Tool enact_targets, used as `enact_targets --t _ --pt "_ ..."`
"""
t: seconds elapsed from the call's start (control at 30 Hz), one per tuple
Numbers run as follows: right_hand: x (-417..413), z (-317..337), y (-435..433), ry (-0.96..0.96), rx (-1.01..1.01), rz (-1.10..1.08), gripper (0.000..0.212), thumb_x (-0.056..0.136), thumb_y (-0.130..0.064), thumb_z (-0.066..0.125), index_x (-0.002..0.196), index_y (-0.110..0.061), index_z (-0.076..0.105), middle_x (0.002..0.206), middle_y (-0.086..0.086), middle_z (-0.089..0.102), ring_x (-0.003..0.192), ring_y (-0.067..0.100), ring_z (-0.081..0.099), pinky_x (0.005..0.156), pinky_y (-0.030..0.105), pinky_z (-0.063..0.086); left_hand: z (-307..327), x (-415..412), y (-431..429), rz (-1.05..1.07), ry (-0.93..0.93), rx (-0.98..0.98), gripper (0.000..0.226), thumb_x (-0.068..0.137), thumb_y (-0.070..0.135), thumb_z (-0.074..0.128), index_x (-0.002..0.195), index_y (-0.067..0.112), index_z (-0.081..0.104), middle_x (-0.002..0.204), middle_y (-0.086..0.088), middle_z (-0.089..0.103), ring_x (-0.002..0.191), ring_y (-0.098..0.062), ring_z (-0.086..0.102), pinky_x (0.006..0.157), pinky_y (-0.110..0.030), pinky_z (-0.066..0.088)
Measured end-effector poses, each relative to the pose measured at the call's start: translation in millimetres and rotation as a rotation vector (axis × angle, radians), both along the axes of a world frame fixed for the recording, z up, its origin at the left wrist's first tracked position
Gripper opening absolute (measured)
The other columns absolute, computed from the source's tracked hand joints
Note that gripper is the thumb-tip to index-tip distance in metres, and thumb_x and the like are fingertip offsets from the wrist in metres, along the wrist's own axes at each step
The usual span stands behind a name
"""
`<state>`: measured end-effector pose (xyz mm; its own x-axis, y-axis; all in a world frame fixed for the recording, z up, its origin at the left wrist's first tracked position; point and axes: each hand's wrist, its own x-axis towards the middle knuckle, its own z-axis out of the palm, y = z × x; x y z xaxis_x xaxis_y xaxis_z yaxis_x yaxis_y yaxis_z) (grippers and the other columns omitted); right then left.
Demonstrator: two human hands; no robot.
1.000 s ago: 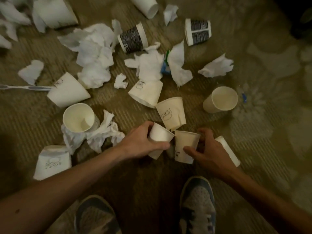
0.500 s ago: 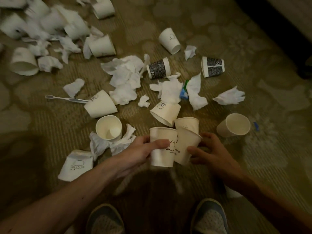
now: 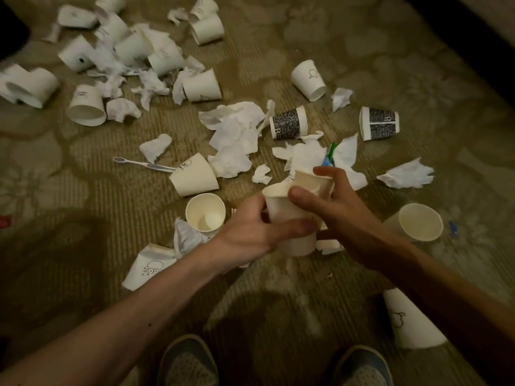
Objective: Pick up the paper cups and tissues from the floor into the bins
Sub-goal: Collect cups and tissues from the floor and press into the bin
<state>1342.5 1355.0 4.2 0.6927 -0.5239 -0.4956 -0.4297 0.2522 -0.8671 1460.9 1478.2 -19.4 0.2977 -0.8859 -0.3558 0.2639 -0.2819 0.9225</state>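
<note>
White cups point(image 3: 281, 207), black-patterned cup point(image 3: 288, 123), olive floral carpet point(image 3: 362, 51).

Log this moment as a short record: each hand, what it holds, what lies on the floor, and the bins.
left: left hand grips a white cup by its side
right: right hand holds a second cup, tilted at the white cup's rim
height: both held cups are off the floor
litter: crumpled tissues, dark printed cups, many more white cups, a toothbrush
floor: patterned carpet
bins: none in view
</note>
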Motion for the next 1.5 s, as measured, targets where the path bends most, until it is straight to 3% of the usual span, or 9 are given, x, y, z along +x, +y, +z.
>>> enact_targets --t 0.3,0.47,0.6,0.7,0.87,1.0,1.23,1.37,1.5 --pt "14.2 -14.3 5.7 0.043 -0.273 0.190 0.088 0.037 -0.070 0.076 0.114 -0.041 0.043 0.125 -0.004 0.049 0.106 0.010 0.057 0.073 0.025 0.053 -3.6 9.5 13.1 -0.198 -0.179 0.040 0.084 0.065 0.001 0.089 0.136 0.023 0.050 0.112 0.012 0.069 0.104 -0.003 0.065 0.074 -0.017 0.053" --pt "17.9 -18.0 6.3 -0.046 -0.215 0.124 0.079 0.042 -0.066 0.074 0.110 -0.034 0.048 0.114 -0.005 0.056 0.090 0.000 0.061 0.057 0.010 0.048 -4.2 18.7 16.6 -0.129 -0.220 0.079 0.072 0.065 0.010 0.091 0.119 0.042 0.055 0.104 0.020 0.069 0.091 -0.002 0.067 0.066 -0.017 0.054" --pt "23.8 -22.8 5.0 -0.045 -0.200 0.138 0.070 0.049 -0.062 0.078 0.106 -0.036 0.048 0.112 -0.008 0.055 0.089 -0.004 0.060 0.059 0.015 0.050 1.5 39.1 26.7 -0.140 -0.347 0.118 0.075 0.066 0.013 0.090 0.126 0.040 0.056 0.104 0.013 0.068 0.082 -0.010 0.070 0.066 -0.025 0.058" --pt "28.2 -27.7 3.2 0.020 -0.181 0.165 0.074 0.048 -0.070 0.081 0.105 -0.041 0.044 0.114 -0.012 0.052 0.100 0.006 0.056 0.064 0.020 0.049 1.1 63.6 44.5 -0.041 -0.608 0.198 0.053 0.069 0.019 0.088 0.112 0.040 0.067 0.088 0.015 0.066 0.072 -0.001 0.061 0.062 -0.016 0.048" --pt "38.2 -31.6 1.6 0.080 -0.159 0.188 0.100 0.035 -0.081 0.078 0.119 -0.039 0.043 0.118 -0.014 0.051 0.101 0.007 0.055 0.065 0.024 0.050 -20.9 90.8 79.4 -0.231 -0.999 0.470 0.062 0.064 0.049 0.085 0.121 0.038 0.063 0.143 0.002 0.038 0.135 -0.018 0.031 0.107 -0.033 0.029" --pt "46.1 -35.2 1.8 0.092 -0.148 0.191 0.105 0.035 -0.078 0.080 0.124 -0.034 0.045 0.118 -0.011 0.054 0.101 0.009 0.057 0.065 0.025 0.050 -49.8 92.7 88.3 -0.294 -0.925 0.535 0.073 0.064 0.053 0.085 0.130 0.037 0.056 0.158 -0.002 0.017 0.145 -0.025 0.019 0.117 -0.042 0.027" --pt "57.5 -36.7 2.2 0.101 -0.081 0.189 0.092 0.045 -0.066 0.080 0.123 -0.033 0.044 0.113 -0.011 0.056 0.096 0.011 0.060 0.063 0.027 0.051 -75.1 103.8 87.3 -0.076 -0.945 0.348 0.026 0.079 0.043 0.078 0.092 0.022 0.069 0.122 0.004 0.059 0.115 -0.018 0.052 0.091 -0.033 0.046" --pt "81.2 -30.0 -3.9 0.098 -0.070 0.210 0.094 0.044 -0.061 0.076 0.128 -0.034 0.043 0.114 -0.009 0.055 0.098 0.016 0.060 0.064 0.031 0.051 -57.7 121.9 80.0 0.130 -0.642 0.266 0.045 0.061 0.066 0.074 0.076 0.025 0.066 0.094 0.006 0.066 0.090 -0.014 0.062 0.077 -0.039 0.054" --pt "130.2 -5.9 -15.5 0.051 -0.071 0.252 0.063 0.051 -0.051 0.074 0.108 -0.040 0.050 0.112 -0.005 0.058 0.096 0.019 0.062 0.066 0.035 0.055 -37.9 153.8 72.9 0.208 -0.389 0.148 0.043 0.066 0.050 0.081 0.092 0.017 0.070 0.096 0.006 0.073 0.090 -0.009 0.070 0.078 -0.043 0.060"
